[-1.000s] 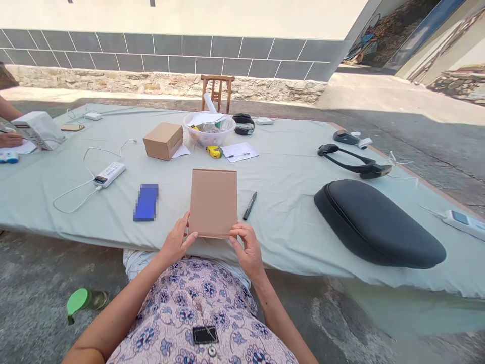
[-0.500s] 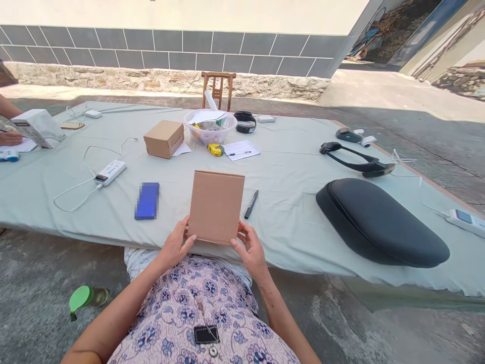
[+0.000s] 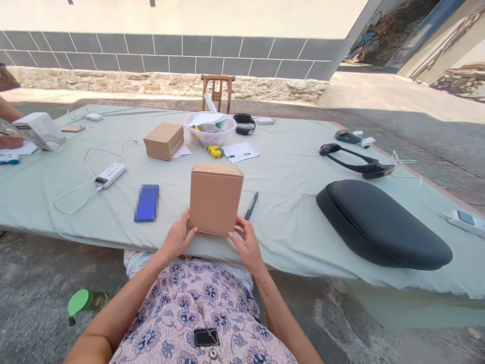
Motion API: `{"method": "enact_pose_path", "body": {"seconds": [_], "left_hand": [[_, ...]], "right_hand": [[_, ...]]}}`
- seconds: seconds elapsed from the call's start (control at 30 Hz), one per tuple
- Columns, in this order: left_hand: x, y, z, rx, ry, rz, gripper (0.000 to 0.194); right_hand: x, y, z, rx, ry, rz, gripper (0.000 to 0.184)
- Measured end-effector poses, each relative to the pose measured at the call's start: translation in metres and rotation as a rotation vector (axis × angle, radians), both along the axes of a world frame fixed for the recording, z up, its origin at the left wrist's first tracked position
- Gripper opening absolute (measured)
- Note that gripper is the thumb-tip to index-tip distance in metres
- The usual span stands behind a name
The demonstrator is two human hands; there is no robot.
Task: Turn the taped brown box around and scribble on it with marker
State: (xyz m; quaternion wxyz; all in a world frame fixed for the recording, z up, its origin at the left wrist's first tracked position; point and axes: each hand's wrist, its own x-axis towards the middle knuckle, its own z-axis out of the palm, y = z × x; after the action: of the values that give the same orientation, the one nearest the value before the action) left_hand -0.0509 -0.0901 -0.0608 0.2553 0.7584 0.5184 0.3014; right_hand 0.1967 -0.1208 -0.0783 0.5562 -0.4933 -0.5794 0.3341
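A small brown cardboard box (image 3: 215,198) stands at the near edge of the table covered in a pale green cloth (image 3: 288,177). My left hand (image 3: 177,238) grips its lower left corner and my right hand (image 3: 247,244) grips its lower right corner, both with fingers closed against the box. The box is tilted up so its front face and a strip of its top show. A black pen (image 3: 250,205) lies just right of the box, and a blue phone (image 3: 146,202) lies to its left.
A second cardboard box (image 3: 163,141), a clear bowl (image 3: 209,129), a yellow tape measure (image 3: 214,151) and a paper sheet (image 3: 240,151) sit mid-table. A white power bank (image 3: 109,174) lies left, a black case (image 3: 382,225) and headset (image 3: 356,161) right. Another person's hand (image 3: 10,140) is far left. A green-capped bottle (image 3: 84,301) lies on the ground.
The box has been tipped up from lying nearly flat, so its top now shows. Both hands stayed on its lower corners.
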Motion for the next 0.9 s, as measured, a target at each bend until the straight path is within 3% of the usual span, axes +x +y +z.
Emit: {"method": "enact_pose_path", "body": {"seconds": [0.13,0.33,0.53,0.63,0.77,0.9], "left_hand": [[0.006,0.018,-0.011,0.133,0.078,0.038,0.057],[0.013,0.022,-0.02,0.116,0.085,0.064,0.05],[0.002,0.021,-0.012,0.05,0.021,0.013,0.061],[-0.005,0.022,0.011,-0.053,-0.166,0.078,0.06],[0.002,0.023,0.064,-0.002,-0.461,0.172,0.063],[0.027,0.026,0.103,0.004,-0.491,0.147,0.085]], "right_hand": [[-0.004,0.017,-0.009,-0.027,-0.005,-0.048,0.045],[-0.012,0.021,-0.024,-0.102,-0.045,-0.174,0.036],[0.003,0.022,-0.006,-0.17,-0.089,-0.072,0.043],[0.012,0.025,0.018,-0.16,-0.054,-0.131,0.047],[0.009,0.03,0.065,0.028,0.019,-0.232,0.058],[-0.011,0.04,0.101,0.203,-0.199,-0.284,0.066]]}}
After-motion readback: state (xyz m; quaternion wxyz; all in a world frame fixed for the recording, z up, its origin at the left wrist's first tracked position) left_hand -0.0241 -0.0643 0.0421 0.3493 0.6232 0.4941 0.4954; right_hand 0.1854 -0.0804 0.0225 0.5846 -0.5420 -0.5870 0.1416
